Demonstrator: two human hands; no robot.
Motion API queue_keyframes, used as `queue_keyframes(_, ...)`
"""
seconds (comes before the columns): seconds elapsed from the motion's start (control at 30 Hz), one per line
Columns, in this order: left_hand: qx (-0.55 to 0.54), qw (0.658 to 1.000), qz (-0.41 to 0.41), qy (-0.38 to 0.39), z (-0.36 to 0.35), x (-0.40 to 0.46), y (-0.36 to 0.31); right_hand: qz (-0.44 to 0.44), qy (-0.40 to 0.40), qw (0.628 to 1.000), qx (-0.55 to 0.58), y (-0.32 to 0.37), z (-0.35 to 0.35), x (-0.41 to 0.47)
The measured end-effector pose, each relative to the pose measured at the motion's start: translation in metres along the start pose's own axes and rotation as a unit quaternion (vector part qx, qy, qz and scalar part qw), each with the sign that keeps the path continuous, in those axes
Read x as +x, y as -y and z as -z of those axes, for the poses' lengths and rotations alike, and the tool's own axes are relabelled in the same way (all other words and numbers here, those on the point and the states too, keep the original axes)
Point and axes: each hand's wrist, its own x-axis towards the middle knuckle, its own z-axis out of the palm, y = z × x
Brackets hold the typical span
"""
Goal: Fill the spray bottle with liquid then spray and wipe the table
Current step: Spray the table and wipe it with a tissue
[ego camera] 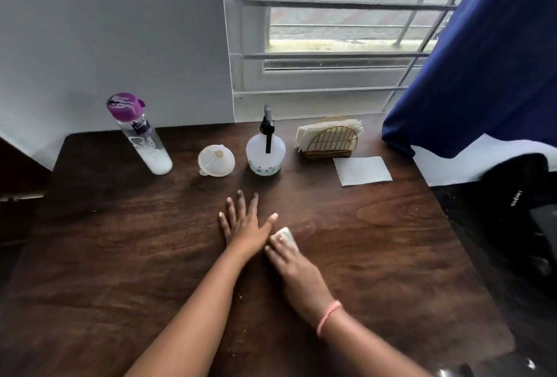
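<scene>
A white spray bottle (265, 153) with a black trigger head stands upright at the back of the dark wooden table (120, 256). Left of it lies a white funnel (216, 160), mouth down. Further left stands a clear water bottle (141, 135) with a purple cap and a little whitish liquid at its bottom. My left hand (244, 223) lies flat on the table's middle, fingers spread. Just right of it, my right hand (289, 259) presses a folded white tissue (285, 236) onto the wood; only the tissue's far end shows.
A gold wire holder (331, 141) with white napkins stands at the back right, and a loose white napkin (362, 170) lies flat in front of it. A blue curtain (482, 75) hangs over the table's right rear corner. A barred window (346, 30) is behind.
</scene>
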Motion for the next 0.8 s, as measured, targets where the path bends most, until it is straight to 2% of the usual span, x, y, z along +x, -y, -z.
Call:
queue_keyframes(0.03, 0.001, 1.0, 0.006, 0.017, 0.0, 0.003, -0.002, 0.034, 0.014, 0.999, -0.009, 0.0, -0.003, 0.005)
queue_keyframes(0.1, 0.002, 0.999, 0.009, 0.041, 0.0, 0.005, -0.003, 0.029, 0.02, 0.999, -0.037, -0.026, 0.004, 0.022)
queue_keyframes(0.23, 0.019, 0.998, 0.013, 0.064, 0.002, 0.007, -0.004, -0.098, 0.001, 0.995, -0.032, -0.084, 0.037, 0.071)
queue_keyframes(0.33, 0.023, 0.996, 0.021, 0.083, 0.004, 0.009, -0.006, -0.19, 0.009, 0.981, 0.028, -0.098, 0.05, 0.114)
queue_keyframes(0.53, 0.024, 0.995, 0.023, 0.093, 0.005, 0.008, -0.009, -0.073, 0.042, 0.992, 0.091, -0.089, 0.025, 0.103)
queue_keyframes(0.67, 0.028, 0.994, 0.025, 0.103, 0.005, 0.01, -0.01, -0.093, 0.006, 0.993, 0.074, -0.096, 0.035, 0.099)
queue_keyframes(0.8, 0.033, 0.993, 0.03, 0.107, 0.006, 0.01, -0.01, -0.16, -0.023, 0.985, 0.056, -0.095, 0.035, 0.138)
